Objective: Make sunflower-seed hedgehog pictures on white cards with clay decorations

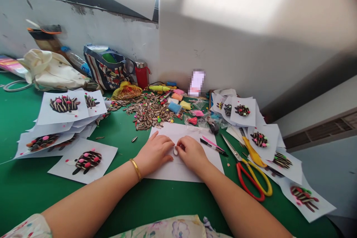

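A white sheet of paper [181, 173] lies in front of me on the green table. My left hand [154, 154], with a gold bangle at the wrist, rests on its left part, fingers stretched and thumb apart. My right hand [192, 153] is closed, its thumb and fingertips pressed on a small white lump of clay [175, 151] at the middle of the sheet. The left fingertips come close to the lump; whether they touch it I cannot tell. A black pen [212, 146] and a pink pen [213, 142] lie beside the right hand.
Scissors [251, 178] and a yellow cutter [252, 150] lie right of the sheet. Behind it are piled sunflower seeds [149, 113] and clay packets [174, 108]. Hedgehog cards [86, 161] stack up at left, with more cards [304, 197] at right. A red flask [141, 76] stands behind.
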